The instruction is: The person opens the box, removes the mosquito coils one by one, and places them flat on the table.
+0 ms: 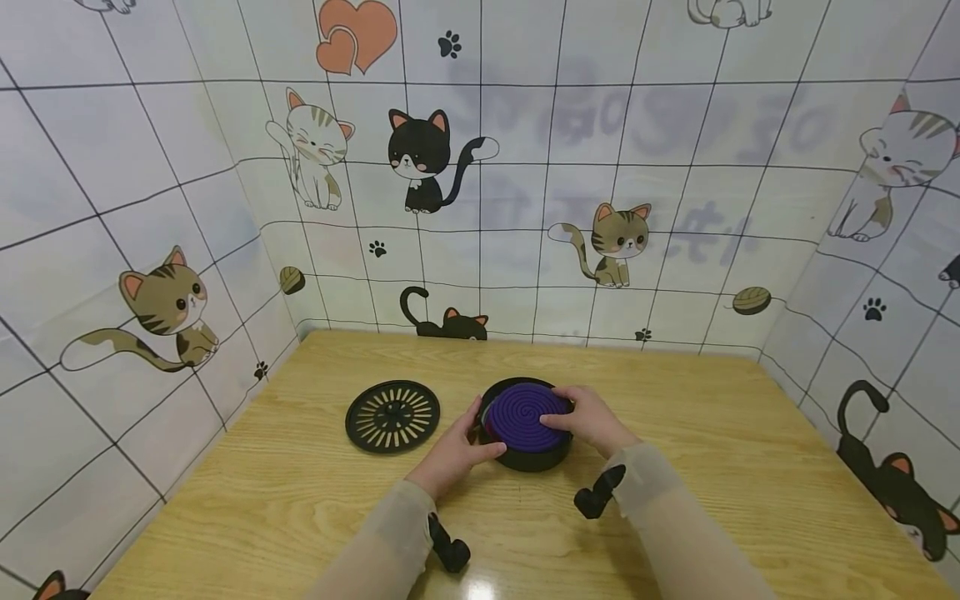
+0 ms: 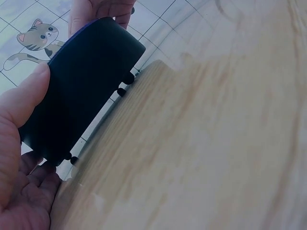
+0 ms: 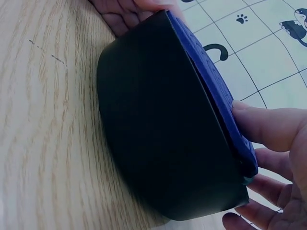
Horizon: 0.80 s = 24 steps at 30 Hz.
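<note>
A round black holder (image 1: pixel 536 459) like a mosquito coil box stands on the table, with a purple spiral mosquito coil (image 1: pixel 519 415) at its top. My left hand (image 1: pixel 456 450) grips the holder's left side, thumb at the near wall and fingers round the far side. In the left wrist view, small feet show along the holder's base. My right hand (image 1: pixel 597 418) pinches the coil's right edge, thumb on the upper face. Seen from the right wrist, the coil (image 3: pixel 216 88) sits a little above the rim, and something greenish (image 3: pixel 247 180) shows beneath it.
Left of the holder lies a round black slotted lid (image 1: pixel 394 412), flat on the wooden table (image 1: pixel 675 417). White tiled-pattern walls (image 1: pixel 517 192) with cartoon cats border the table at the back and sides.
</note>
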Motion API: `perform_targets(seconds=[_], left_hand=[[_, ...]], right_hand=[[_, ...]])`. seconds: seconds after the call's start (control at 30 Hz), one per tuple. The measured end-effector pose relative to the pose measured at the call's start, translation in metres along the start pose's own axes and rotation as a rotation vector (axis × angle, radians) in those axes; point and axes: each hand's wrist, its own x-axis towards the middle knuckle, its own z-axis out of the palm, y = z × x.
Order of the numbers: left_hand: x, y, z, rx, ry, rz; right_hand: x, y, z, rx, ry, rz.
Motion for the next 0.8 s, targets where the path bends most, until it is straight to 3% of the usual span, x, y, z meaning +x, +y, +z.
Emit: perform_targets(seconds=[0.53, 0.8], left_hand=[[0.0000, -0.0013, 0.0006, -0.031, -0.005, 0.012], [0.0028, -0.0034, -0.0001, -0.033, -0.007, 0.024]], right_hand=[[-0.0030, -0.0023, 0.0011, 0.030, 0.085, -0.030], [-0.0001, -0.0071, 0.0007, 0.078, 0.081, -0.033]])
